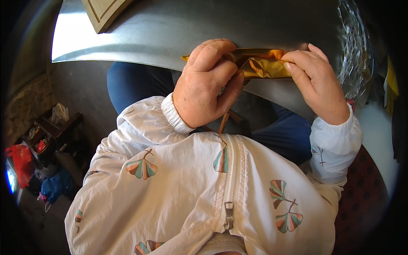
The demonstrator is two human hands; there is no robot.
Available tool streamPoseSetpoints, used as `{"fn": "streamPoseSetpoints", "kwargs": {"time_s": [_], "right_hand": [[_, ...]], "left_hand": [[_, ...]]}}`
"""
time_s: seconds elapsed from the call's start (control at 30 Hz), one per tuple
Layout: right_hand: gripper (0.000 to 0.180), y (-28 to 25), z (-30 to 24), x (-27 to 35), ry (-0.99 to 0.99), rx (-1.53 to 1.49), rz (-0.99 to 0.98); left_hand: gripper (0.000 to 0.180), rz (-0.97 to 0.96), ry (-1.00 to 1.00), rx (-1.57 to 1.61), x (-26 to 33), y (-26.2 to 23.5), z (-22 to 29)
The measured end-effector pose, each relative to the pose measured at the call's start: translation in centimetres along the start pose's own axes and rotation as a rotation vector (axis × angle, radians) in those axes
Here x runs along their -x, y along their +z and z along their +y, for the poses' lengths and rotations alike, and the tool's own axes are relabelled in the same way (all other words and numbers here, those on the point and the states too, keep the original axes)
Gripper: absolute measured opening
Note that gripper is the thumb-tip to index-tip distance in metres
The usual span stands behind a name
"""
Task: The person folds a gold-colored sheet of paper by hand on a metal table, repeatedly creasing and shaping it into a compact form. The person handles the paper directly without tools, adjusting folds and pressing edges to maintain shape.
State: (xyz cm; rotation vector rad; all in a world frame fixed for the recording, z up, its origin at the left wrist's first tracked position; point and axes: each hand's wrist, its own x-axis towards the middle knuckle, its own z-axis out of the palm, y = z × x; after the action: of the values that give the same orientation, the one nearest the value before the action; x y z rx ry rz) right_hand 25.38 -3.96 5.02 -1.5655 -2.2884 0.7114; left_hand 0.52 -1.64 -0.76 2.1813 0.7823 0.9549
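Observation:
A strip of shiny gold foil, folded lengthwise and creased, is stretched between my hands just over the near edge of a grey metal-topped table. My left hand is closed around its left part, thumb and fingers bent in, and a small gold tip pokes out to the left of the knuckles. At the right end, my right hand pinches the foil between thumb and fingers. The stretch of foil under the left fingers is hidden.
A wooden board lies at the table's far left. Silver tinsel strands hang at the right edge, with a yellow piece beyond. Down on the left floor stand a dark box, a red bag and a blue bag.

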Motion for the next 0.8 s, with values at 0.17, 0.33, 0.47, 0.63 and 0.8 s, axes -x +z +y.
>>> {"fn": "streamPoseSetpoints", "kwargs": {"time_s": [0.17, 0.33, 0.47, 0.63, 0.8], "right_hand": [[0.012, -0.2, -0.1, -1.2, 0.099, -0.012, -0.034], [0.015, 0.1, -0.1, -1.5, 0.133, 0.014, -0.028], [0.015, 0.2, 0.0, -1.7, 0.139, 0.017, -0.018], [0.015, 0.5, 0.0, -1.9, 0.118, 0.074, 0.019], [0.015, 0.7, -0.1, -1.9, 0.149, 0.064, 0.023]], "left_hand": [[0.008, -0.014, -0.093, -0.061, -0.4, -0.5, 0.3], [0.008, -0.008, -0.112, -0.096, -0.7, -0.4, 0.4], [0.008, -0.004, -0.158, -0.070, -0.9, -0.4, 0.6], [0.009, 0.002, -0.142, -0.115, -1.1, -0.3, 0.5], [0.010, 0.005, -0.132, -0.147, -1.2, -0.3, 0.5]]}}
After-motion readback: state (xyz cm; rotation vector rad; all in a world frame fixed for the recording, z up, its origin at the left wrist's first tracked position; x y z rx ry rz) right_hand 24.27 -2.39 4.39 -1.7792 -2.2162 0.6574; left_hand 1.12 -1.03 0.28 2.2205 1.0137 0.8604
